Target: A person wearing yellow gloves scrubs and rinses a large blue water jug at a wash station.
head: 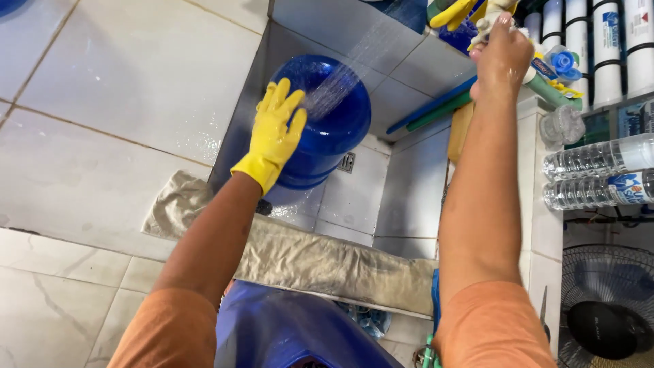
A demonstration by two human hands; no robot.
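Note:
A large blue water jug (334, 123) stands in a sunken tiled wash basin (381, 197). My left hand (274, 133), in a yellow rubber glove, lies flat against the jug's left side with fingers spread. A spray of water (347, 65) falls onto the top of the jug from the upper right. My right hand (501, 58), bare, is raised at the upper right and gripped around a white spray nozzle (485, 24), mostly hidden by the fingers.
A grey cloth (306, 255) lies over the basin's near edge. Clear plastic bottles (599, 174) and white filter cartridges (606, 41) sit on the right. A fan (606, 307) is at the lower right. Blue and green pipes (436, 109) lean in the corner. Another blue jug (286, 334) sits below me.

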